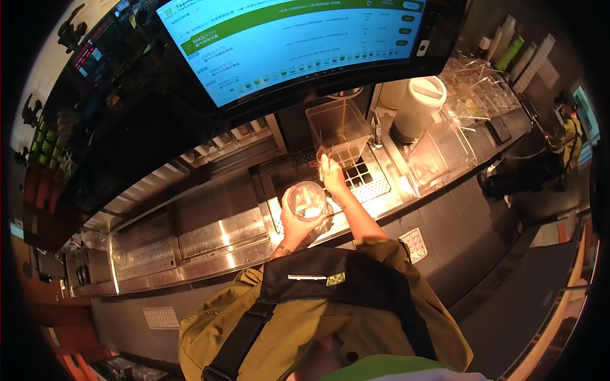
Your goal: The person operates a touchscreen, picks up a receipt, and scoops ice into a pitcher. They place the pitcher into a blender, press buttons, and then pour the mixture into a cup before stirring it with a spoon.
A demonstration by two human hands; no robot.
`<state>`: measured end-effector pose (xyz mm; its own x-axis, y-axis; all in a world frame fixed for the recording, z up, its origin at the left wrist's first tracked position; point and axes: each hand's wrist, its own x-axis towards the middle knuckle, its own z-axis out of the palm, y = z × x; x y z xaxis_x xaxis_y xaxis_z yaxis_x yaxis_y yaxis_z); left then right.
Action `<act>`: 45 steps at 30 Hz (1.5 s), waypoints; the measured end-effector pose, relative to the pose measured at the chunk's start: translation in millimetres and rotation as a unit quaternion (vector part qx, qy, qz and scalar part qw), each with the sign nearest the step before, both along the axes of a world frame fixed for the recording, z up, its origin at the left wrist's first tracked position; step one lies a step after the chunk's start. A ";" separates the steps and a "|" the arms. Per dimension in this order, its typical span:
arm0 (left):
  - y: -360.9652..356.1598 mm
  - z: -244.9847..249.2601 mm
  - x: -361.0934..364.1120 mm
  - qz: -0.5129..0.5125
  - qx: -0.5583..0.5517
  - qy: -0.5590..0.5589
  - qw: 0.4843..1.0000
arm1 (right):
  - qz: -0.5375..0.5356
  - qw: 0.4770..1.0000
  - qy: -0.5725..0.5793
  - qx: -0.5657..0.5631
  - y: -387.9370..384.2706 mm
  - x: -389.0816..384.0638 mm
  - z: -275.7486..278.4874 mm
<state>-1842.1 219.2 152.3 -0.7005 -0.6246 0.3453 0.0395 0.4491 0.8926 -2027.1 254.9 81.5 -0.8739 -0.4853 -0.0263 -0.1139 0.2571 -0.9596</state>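
Observation:
My left hand (294, 223) is closed around a clear cup (307, 198), with its round top turned up toward me. What is inside the cup is hard to make out in the glare. Just to the right and farther forward, my right hand (333, 179) grips the near side of a clear square pitcher (340, 127), fingers wrapped at what looks like its handle. A thin brown stream of liquid (344, 114) runs down into the pitcher from a spout under the screen. Below the pitcher lies a dark square drip grate (358, 175).
A large lit screen (286, 38) hangs over the counter. Right of the pitcher stand a white lidded jug (420, 108) and clear bins (445, 152). The steel counter (219, 209) stretches left. Another person (562, 143) stands at far right.

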 end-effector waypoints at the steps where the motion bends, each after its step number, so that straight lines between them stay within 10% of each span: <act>1: -0.1 -0.2 0.1 -0.002 0.000 0.000 1.000 | 0.001 1.000 -0.004 -0.002 -0.2 -0.3 -1.1; 45: 0.2 0.5 0.4 -0.002 0.000 0.000 1.000 | -0.001 1.000 -0.022 0.005 -3.4 -3.1 -12.0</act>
<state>-1841.7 219.5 152.8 -0.7037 -0.6215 0.3443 0.0410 0.4482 0.8930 -2030.2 251.6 69.4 -0.8729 -0.4829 -0.0700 -0.0708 0.2673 -0.9610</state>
